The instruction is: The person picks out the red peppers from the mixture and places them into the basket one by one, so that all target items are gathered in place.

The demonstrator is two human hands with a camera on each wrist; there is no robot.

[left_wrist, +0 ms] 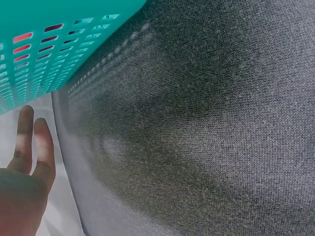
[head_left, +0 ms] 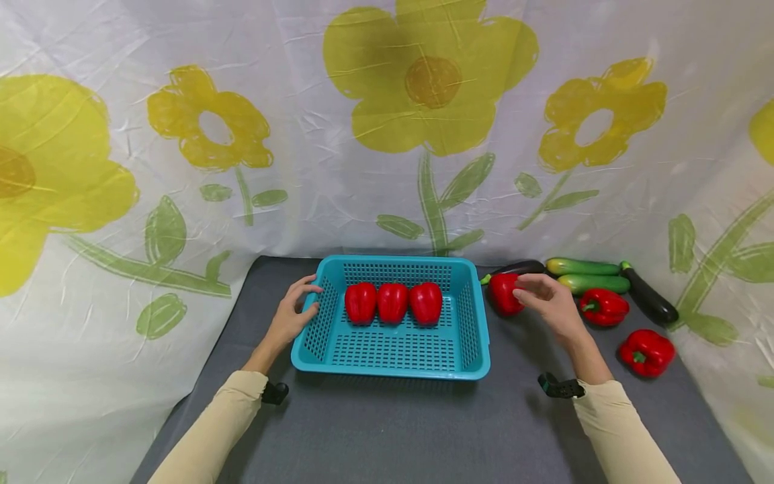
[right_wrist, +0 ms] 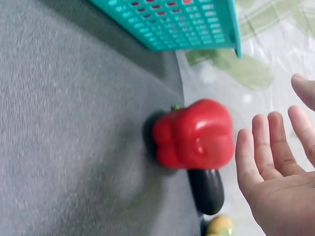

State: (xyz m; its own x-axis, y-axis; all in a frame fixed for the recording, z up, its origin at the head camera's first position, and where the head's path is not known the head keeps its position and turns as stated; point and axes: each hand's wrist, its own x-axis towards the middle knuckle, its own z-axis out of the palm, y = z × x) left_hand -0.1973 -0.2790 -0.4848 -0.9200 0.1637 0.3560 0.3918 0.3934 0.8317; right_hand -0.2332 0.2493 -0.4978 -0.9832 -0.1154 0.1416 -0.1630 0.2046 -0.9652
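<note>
A blue plastic basket (head_left: pixel 393 356) with slotted walls holds three red bell peppers (head_left: pixel 393 304) in a row along its far half. My left hand (head_left: pixel 292 316) is at the basket's left rim, fingers and thumb loosely extended; the left wrist view shows two straight fingers close to the slotted wall. Right of the basket, another red bell pepper (right_wrist: pixel 197 135) rests on the dark cloth. Beside it my right hand (head_left: pixel 547 302) reaches over from the right, its fingers spread and apart from the pepper in the right wrist view, with nothing in the palm.
Behind that pepper lies an eggplant (head_left: pixel 517 268). Farther right are two green cucumbers (head_left: pixel 592 284), a second eggplant (head_left: pixel 650 296) and two more red peppers, one near the cucumbers (head_left: pixel 605 307) and one closer (head_left: pixel 647 353). A flowered curtain (head_left: pixel 302 134) hangs behind the table (head_left: pixel 387 430).
</note>
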